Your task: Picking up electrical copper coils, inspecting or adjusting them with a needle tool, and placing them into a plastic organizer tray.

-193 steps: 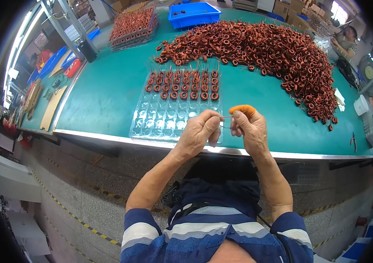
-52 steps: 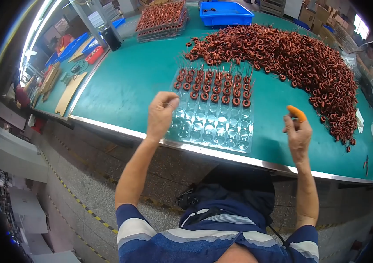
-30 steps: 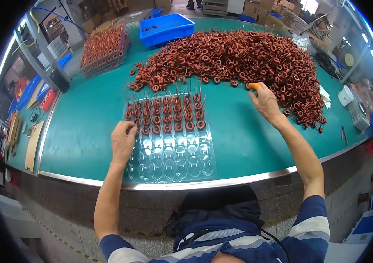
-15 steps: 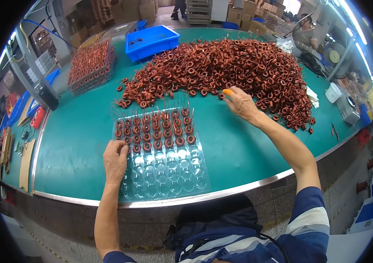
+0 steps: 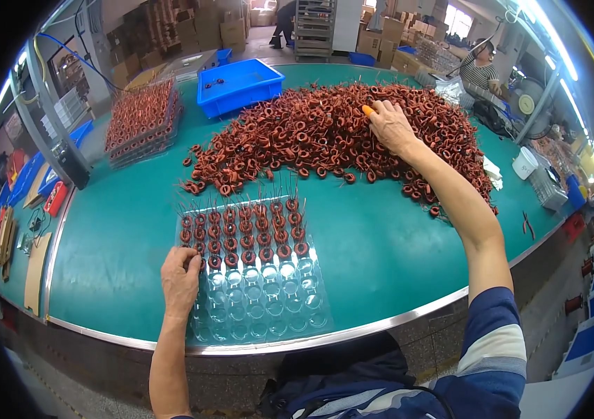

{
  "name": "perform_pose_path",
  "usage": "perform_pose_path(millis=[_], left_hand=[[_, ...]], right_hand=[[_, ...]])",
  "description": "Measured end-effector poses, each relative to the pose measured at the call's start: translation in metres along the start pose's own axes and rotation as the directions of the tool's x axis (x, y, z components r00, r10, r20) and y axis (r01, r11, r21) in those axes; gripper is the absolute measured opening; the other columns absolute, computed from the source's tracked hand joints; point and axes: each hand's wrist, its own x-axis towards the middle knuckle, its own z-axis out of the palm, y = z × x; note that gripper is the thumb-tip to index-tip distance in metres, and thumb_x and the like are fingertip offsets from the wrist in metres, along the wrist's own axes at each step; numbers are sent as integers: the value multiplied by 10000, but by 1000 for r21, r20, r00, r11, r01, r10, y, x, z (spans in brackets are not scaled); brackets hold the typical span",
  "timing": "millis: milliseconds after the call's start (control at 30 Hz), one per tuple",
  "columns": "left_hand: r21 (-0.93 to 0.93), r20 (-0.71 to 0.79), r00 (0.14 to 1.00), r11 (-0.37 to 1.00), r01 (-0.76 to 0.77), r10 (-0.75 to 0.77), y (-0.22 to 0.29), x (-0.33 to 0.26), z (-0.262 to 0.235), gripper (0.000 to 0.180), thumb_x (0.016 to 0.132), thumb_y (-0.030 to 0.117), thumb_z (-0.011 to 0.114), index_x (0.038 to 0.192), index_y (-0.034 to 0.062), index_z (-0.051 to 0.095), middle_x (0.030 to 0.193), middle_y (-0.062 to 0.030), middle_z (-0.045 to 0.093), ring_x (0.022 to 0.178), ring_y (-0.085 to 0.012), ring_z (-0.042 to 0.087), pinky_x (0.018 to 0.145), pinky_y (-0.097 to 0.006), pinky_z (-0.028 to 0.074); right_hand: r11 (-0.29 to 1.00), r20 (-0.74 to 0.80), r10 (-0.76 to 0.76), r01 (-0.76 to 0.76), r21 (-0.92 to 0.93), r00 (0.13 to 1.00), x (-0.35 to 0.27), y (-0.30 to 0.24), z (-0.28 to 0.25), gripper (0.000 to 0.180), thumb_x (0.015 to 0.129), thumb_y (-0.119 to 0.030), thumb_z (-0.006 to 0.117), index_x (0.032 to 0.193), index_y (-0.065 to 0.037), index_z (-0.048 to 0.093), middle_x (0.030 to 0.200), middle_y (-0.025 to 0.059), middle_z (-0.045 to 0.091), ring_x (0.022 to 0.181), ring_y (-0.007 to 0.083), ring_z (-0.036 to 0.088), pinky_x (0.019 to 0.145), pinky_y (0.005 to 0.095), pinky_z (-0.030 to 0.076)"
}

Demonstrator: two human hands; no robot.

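Observation:
A clear plastic tray (image 5: 258,307) with round pockets lies in front of me. Its far rows hold reddish-brown wire-wound ring coils (image 5: 246,227) with leads sticking up; the near rows of pockets hold none. At the tray's left side my left hand (image 5: 180,283) is closed, thumb and forefinger pinched at a ring coil (image 5: 201,264) at the left end of the nearest filled row. Over a big heap of the same coils (image 5: 304,133) reaches my right hand (image 5: 392,129), fingers apart and touching the heap. An orange finger cover (image 5: 368,110) sits on one finger. Nothing shows in its grasp.
Behind the heap's left end stands a blue bin (image 5: 238,87) with a few coils inside. Stacked filled trays (image 5: 142,119) lie far left. Red-handled pliers (image 5: 527,225) and a white tub (image 5: 526,163) are at the right. Another person (image 5: 480,68) sits at the far right.
My right hand has moved farther away, from the heap's near edge onto its top. The left hand stays at the same spot on the tray. The whole view has shifted slightly.

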Motion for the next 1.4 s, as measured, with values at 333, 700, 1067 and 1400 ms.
perform_pose_path(millis=[333,700,1067,1400], left_hand=[[-10,18,1000,1000,15,-15,-2,-1,0,63,825,31,633,866,-15,620,782,-96,540,661,-203,534,624,-307,441],[-116,-97,994,992,44,-55,11,-5,-7,182,880,58,591,1041,-27,605,891,-112,624,780,-179,610,721,-297,493],[-737,218,958,675,37,186,141,-51,65,417,891,89,650,1222,-9,416,1054,-126,598,945,-193,621,856,-313,503],[-472,129,966,871,-138,223,162,-75,61,274,884,56,639,1124,21,511,897,-112,606,833,-209,621,727,-320,511]], right_hand=[[904,-79,161,-115,411,984,-1,8,-10,134,864,-140,593,930,-51,669,885,112,606,912,288,586,821,387,490],[139,308,412,-393,909,857,-34,-50,-81,252,930,-207,599,1025,13,677,812,30,668,701,75,594,658,212,477],[-333,384,79,-339,880,920,-99,-204,-170,219,911,-167,651,1003,28,686,805,50,680,720,83,612,653,223,504],[45,163,237,-178,983,958,-125,-210,-177,204,837,-191,718,953,-24,708,819,50,651,742,159,601,654,306,459]])
